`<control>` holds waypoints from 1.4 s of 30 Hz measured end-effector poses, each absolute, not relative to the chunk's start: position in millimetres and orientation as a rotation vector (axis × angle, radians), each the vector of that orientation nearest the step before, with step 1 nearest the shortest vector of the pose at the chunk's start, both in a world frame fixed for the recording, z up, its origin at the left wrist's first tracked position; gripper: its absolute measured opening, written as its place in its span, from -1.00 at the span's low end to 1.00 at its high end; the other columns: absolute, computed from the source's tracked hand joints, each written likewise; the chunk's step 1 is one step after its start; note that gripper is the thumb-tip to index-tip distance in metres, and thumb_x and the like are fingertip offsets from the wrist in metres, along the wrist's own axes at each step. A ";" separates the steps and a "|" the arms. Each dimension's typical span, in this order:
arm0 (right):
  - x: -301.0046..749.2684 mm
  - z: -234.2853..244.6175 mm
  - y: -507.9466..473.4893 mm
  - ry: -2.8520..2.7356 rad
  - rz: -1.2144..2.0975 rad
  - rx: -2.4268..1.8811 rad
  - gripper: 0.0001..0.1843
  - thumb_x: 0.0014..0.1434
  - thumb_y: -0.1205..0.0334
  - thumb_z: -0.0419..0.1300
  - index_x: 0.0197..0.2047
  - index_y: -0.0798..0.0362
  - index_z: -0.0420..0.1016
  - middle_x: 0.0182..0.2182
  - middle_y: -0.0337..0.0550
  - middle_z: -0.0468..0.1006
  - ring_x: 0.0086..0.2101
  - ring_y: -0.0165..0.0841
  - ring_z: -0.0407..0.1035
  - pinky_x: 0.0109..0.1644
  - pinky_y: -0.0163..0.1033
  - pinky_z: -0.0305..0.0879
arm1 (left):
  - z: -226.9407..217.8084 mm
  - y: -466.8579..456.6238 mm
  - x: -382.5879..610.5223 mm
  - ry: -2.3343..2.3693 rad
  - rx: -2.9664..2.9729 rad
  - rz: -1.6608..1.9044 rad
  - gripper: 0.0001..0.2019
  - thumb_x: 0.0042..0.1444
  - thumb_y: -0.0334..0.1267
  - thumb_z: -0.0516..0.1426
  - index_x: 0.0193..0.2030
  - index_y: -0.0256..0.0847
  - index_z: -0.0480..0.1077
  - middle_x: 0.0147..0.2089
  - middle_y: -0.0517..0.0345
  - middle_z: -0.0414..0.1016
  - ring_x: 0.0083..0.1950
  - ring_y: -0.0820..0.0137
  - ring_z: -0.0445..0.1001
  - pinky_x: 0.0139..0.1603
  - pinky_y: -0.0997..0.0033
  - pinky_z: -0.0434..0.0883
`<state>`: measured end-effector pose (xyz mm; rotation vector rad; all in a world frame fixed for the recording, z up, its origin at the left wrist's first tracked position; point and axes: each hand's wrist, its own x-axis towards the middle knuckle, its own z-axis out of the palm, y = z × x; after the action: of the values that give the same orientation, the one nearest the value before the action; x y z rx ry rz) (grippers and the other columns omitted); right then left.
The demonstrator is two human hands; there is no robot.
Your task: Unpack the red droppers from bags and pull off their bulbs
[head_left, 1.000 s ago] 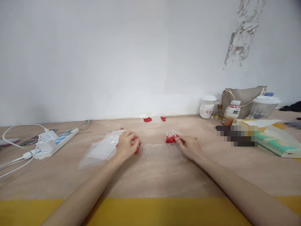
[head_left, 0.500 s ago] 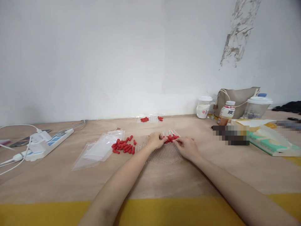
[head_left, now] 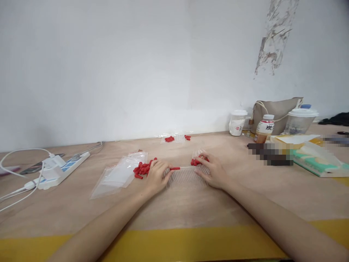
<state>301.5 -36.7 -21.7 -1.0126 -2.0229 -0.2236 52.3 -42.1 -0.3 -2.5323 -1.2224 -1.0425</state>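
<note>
My left hand [head_left: 158, 177] is closed on a red rubber bulb [head_left: 175, 168], whose narrow end points right. A thin clear tube [head_left: 188, 167] lies in line with that end; whether the two are joined is unclear. My right hand [head_left: 214, 171] rests over the right side of a row of clear tubes [head_left: 184, 178], thumb and fingers apart. Beneath its fingertips sits a small group of red bulbs [head_left: 195, 162] on tube ends, partly covered by the hand. Just behind my left hand is a loose pile of red bulbs [head_left: 141, 169].
Clear zip bags [head_left: 117, 176] lie left of the pile. A white power strip [head_left: 65, 171] with cables is farther left. Bagged red bulbs [head_left: 169, 139] lie by the wall. At the right stand a paper cup [head_left: 237, 123], a bottle [head_left: 264, 129] and a tissue pack [head_left: 319, 160].
My left hand has moved left, away from the grouped bulbs, to the loose pile and now holds a single red bulb. My right hand's fingers have spread. The view has shifted slightly.
</note>
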 end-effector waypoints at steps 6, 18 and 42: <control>280.8 -23.1 -47.8 -2.277 -0.362 -0.796 -0.72 0.14 0.10 0.05 -0.09 -0.06 0.42 -0.21 -0.11 0.46 -0.15 -0.28 0.24 -0.02 -0.07 0.03 | -17.5 -51.5 46.5 -0.979 -2.537 -1.108 -0.90 0.13 -0.32 0.02 -0.34 -0.17 0.35 -0.29 0.18 0.50 -0.26 0.42 0.40 -0.06 0.26 0.16; 271.4 -31.6 -48.6 -2.228 -0.467 -0.702 -0.76 0.17 0.34 -0.02 -0.16 0.04 0.42 -0.43 -0.16 0.42 -0.35 -0.39 0.17 -0.20 -0.20 0.01 | -13.6 -51.5 65.6 -0.932 -2.596 -0.876 -0.79 0.15 -0.20 0.02 -0.12 -0.07 0.40 -0.06 0.18 0.45 -0.01 0.34 0.29 0.04 0.20 0.12; 283.1 -25.9 -57.5 -2.265 -0.583 -0.682 -0.79 0.16 0.35 -0.01 -0.38 0.03 0.44 -0.57 -0.26 0.37 -0.38 -0.42 0.17 -0.10 -0.15 -0.08 | -12.6 -54.4 64.1 -0.727 -2.472 -0.808 -0.81 0.14 -0.22 0.04 -0.44 -0.16 0.38 -0.44 0.28 0.50 -0.24 0.43 0.36 0.07 0.19 0.05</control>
<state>283.1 -57.5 -25.9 -0.6821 -2.2646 -0.5825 64.1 -54.4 -12.6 -2.4720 -0.7266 -0.8080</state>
